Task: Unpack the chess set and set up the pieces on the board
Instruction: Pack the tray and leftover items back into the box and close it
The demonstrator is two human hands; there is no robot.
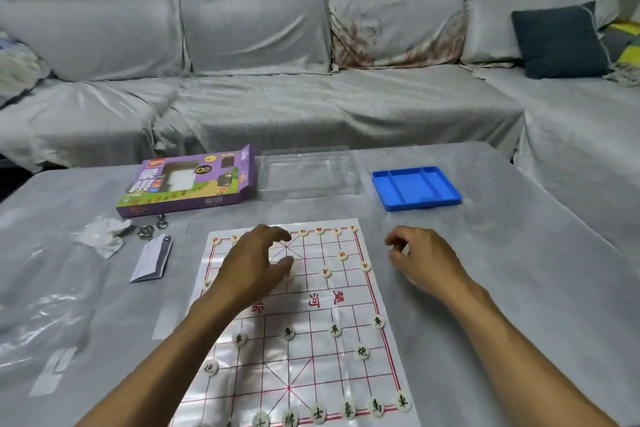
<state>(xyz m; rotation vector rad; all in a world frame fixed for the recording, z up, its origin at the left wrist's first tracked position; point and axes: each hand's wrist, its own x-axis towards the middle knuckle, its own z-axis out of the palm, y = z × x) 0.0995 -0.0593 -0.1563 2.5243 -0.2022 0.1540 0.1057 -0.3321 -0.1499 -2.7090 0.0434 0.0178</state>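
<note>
Xiangqi board (349, 302) flat on surface (519, 253), most pieces placed. Left hand (256, 263) hovers over far red rows, fingers spread, loosely curled. Right hand (420, 258) off board edge, relaxed, holds nothing visible. Tip: seat each disc dead on line crossings.

Two bare forearms are seen entering from the lower edge of the frame, one from the lower left and one from the lower right. No sleeve is worn on either arm as far as the frame reaches; both are uncovered from the bottom edge up to the wrist. The left hand (254, 265) is found at the centre of the frame, the right hand (420, 258) to the right of centre. Both hands are bare. The fingertips are slightly blurred, so the nails cannot be made out. The rest of the body is kept out of the frame.
</note>
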